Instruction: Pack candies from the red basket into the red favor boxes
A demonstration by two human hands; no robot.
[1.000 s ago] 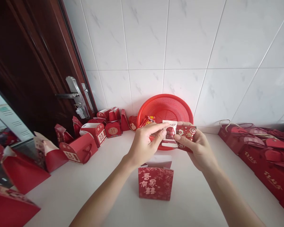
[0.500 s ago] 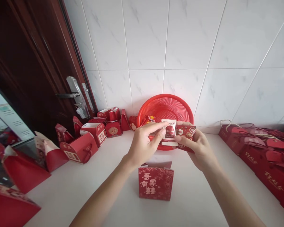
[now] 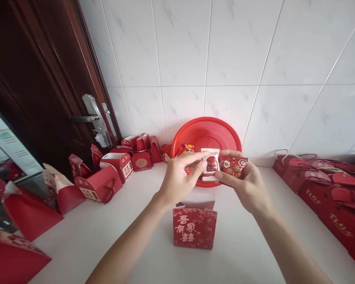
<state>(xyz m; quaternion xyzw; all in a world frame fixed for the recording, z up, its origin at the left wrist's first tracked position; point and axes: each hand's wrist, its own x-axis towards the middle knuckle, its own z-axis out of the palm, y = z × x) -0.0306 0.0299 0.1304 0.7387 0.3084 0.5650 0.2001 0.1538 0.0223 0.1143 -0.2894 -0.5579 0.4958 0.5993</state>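
My left hand [image 3: 180, 177] pinches the left edge of a white-and-red wrapped candy [image 3: 212, 167]. With its thumb in front, my right hand [image 3: 248, 185] grips a red floral candy packet [image 3: 233, 165]; the thumb tip also touches the white wrapper's right side. Both sweets are side by side in the air, in front of a red plastic basket [image 3: 207, 122]. Below the hands a red gift box [image 3: 194, 228] with pale characters stands upright on the white table, its top open. What lies inside the box is hidden from this angle.
Several red gift boxes [image 3: 99, 183] stand along the left side, near a dark wooden door [image 3: 47, 59]. On the right is a row of red gift bags [image 3: 316, 193] with cord handles. Colourful wrapped sweets [image 3: 185, 149] lie in the basket's left part. A tiled wall rises behind.
The red packet has turned slightly and shifted a little to the right, showing more of its front. My right thumb has slid slightly left and down. The rest looks the same.
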